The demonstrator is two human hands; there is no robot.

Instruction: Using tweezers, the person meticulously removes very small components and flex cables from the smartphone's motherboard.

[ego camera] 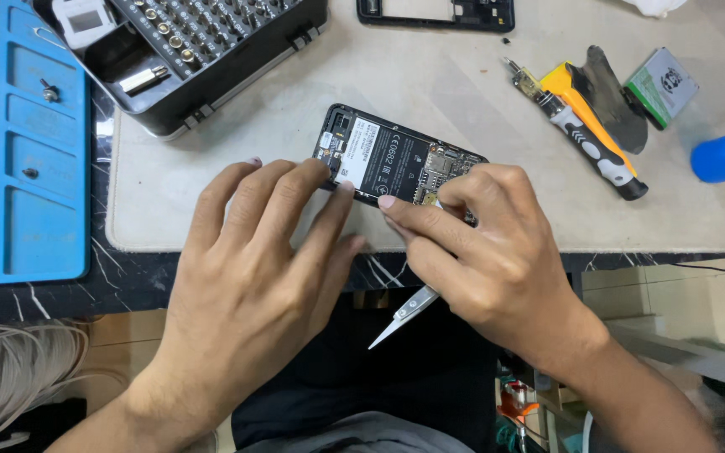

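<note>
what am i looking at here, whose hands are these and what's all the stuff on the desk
This is one picture from a camera worn on a person's head, looking down at their own two bare hands. The left hand steadies an opened phone with its back cover off, lying on a pale work mat. The right hand pinches metal tweezers over the phone's lower part; their working end is hidden under the fingers. Around them lie a screwdriver with a black and orange handle, a case of screwdriver bits, a blue parts tray and a separate phone frame.
</note>
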